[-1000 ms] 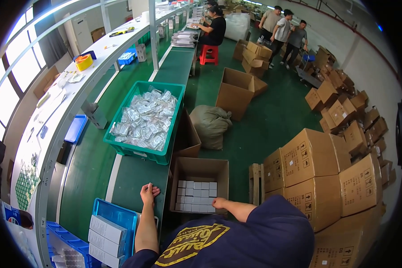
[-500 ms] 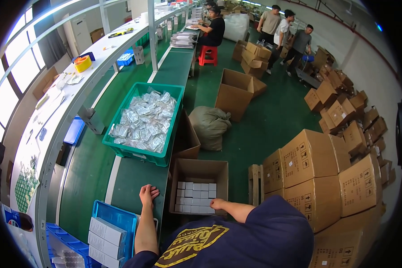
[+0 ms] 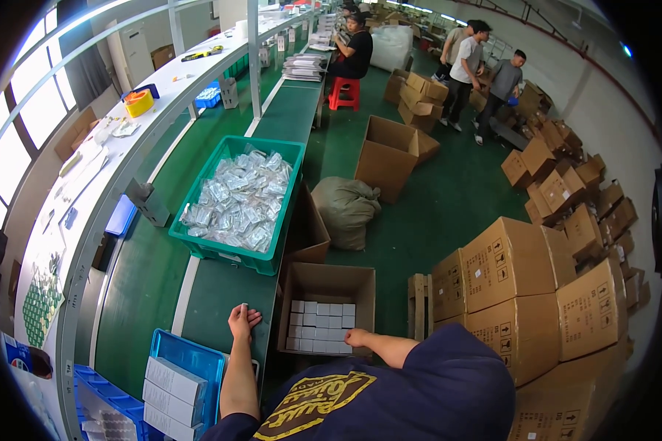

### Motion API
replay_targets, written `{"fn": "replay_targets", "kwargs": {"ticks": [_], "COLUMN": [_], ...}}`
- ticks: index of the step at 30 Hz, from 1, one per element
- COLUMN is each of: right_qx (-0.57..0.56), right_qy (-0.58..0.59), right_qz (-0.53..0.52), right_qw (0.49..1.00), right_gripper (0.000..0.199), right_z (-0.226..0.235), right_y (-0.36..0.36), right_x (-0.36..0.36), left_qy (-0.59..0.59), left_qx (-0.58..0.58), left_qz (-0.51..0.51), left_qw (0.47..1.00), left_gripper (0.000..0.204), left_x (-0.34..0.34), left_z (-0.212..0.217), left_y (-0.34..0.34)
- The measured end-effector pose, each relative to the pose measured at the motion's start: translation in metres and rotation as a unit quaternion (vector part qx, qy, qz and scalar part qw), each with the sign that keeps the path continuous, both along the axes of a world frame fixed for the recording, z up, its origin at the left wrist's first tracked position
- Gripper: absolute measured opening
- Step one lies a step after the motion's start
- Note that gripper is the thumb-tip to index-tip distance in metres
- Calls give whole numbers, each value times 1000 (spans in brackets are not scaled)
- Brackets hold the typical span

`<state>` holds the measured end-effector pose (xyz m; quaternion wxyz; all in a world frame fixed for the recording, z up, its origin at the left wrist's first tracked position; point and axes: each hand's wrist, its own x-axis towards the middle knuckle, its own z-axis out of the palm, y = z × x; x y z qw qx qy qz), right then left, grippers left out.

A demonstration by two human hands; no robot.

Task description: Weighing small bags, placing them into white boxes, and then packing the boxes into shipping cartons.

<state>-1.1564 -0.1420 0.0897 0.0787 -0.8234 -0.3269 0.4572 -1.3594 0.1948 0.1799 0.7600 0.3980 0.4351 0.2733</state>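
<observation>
The left hand (image 3: 243,321) lies flat with its fingers spread and released on the green desk (image 3: 221,294), holding nothing, just beside a blue tray (image 3: 191,356) of long white boxes. The right hand (image 3: 357,337) reaches into the open cardboard carton (image 3: 329,279) standing on the floor against the desk's edge, resting at the near row of small white boxes (image 3: 322,323) packed tightly inside; whether its fingers are closed on one I cannot tell, since they are turned away and partly hidden. These little boxes look light and stiff, thin card that would dent if squeezed hard (the snug packing leaves little room between them), so one is probably best pinched by its two long side walls and lifted straight up. Farther along the desk sits a green crate (image 3: 272,257) heaped with clear, slippery-looking plastic packets (image 3: 239,202).
</observation>
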Motion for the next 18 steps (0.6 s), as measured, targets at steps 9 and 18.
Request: {"fn": "replay_targets", "kwargs": {"ticks": [9, 18], "right_qx": [8, 725], "right_qy": [22, -81], "right_qz": [-5, -11], "right_qw": [1000, 684], "right_gripper": [21, 16], "right_z": [14, 495], "right_y": [10, 108], "right_x": [4, 16], "left_qy": [7, 28], "left_qx": [-7, -26], "left_qz": [16, 14], "left_qw": [1000, 999], "left_gripper": [21, 22], "left_x": [4, -4], "left_z": [-7, 2], "left_y": [3, 4]}}
